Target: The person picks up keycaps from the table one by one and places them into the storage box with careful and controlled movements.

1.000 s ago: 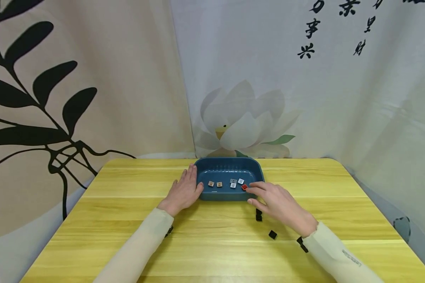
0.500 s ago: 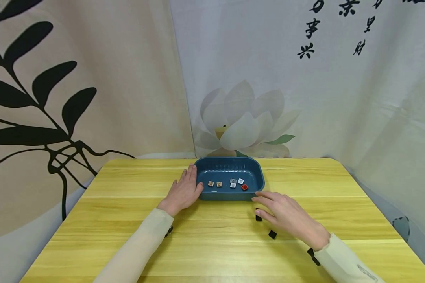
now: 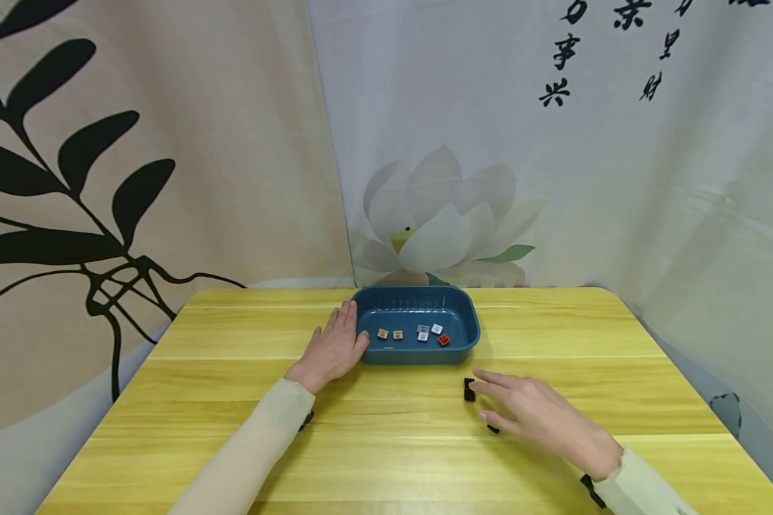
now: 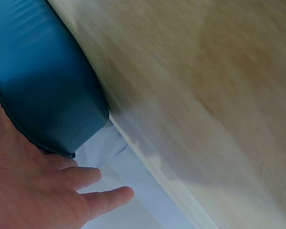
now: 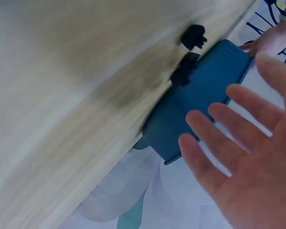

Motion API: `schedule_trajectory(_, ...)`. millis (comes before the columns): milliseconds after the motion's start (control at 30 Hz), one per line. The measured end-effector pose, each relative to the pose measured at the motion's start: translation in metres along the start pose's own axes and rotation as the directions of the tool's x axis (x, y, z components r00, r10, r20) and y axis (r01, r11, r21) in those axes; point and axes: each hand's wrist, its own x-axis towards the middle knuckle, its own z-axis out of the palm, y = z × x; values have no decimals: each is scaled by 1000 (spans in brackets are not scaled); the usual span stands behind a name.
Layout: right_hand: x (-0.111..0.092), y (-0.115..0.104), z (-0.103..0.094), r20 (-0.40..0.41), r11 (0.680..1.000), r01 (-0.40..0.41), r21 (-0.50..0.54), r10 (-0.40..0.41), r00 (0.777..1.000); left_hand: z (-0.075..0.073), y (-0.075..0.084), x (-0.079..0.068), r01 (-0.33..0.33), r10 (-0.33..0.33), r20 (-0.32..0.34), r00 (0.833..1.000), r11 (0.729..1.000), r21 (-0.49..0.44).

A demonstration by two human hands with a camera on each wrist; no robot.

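A blue tray (image 3: pixel 419 357) stands at the table's far edge. Against its left end rests my left hand (image 3: pixel 335 343), fingers straight; the left wrist view shows this hand (image 4: pixel 43 191) along the tray's side. Several small square pieces lie inside, including a red piece (image 3: pixel 444 340), a white piece (image 3: pixel 436 329) and a tan piece (image 3: pixel 383 334). Over the table, front right of the tray, hovers my right hand (image 3: pixel 547 418), fingers apart, holding nothing. Near its fingertips lies a black piece (image 3: pixel 469 390); another black piece (image 3: pixel 492 429) is mostly hidden under the thumb. In the right wrist view, one black piece (image 5: pixel 194 36) shows small prongs.
The light wooden table (image 3: pixel 386 458) ends right behind the tray. A curtain (image 3: pixel 464 143) with a printed lotus and dark leaves hangs behind it. Dark straps show at both wrists.
My right hand has moved from the tray's front right corner back toward the near right, over the black pieces. The left hand and the tray have stayed in place.
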Motion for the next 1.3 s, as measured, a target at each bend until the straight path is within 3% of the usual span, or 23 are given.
schedule_trajectory(167, -8, 1, 4, 75, 998, 53, 15, -54, 996, 0, -1, 0, 3, -3, 2, 1000, 1000, 8)
schedule_trajectory(433, -14, 3, 6, 131, 998, 62, 13, -63, 989, 1, -1, 0, 4, -4, -1, 1000, 1000, 3)
schedule_trajectory(933, -15, 7, 8, 75, 986, 166, -26, -163, 984, -2, 0, -1, 4, -4, 9, 1000, 1000, -3)
schedule_trajectory(1300, -14, 9, 11, 67, 990, 144, 8, -144, 987, -4, 2, -3, 4, -4, 17, 1000, 1000, 5)
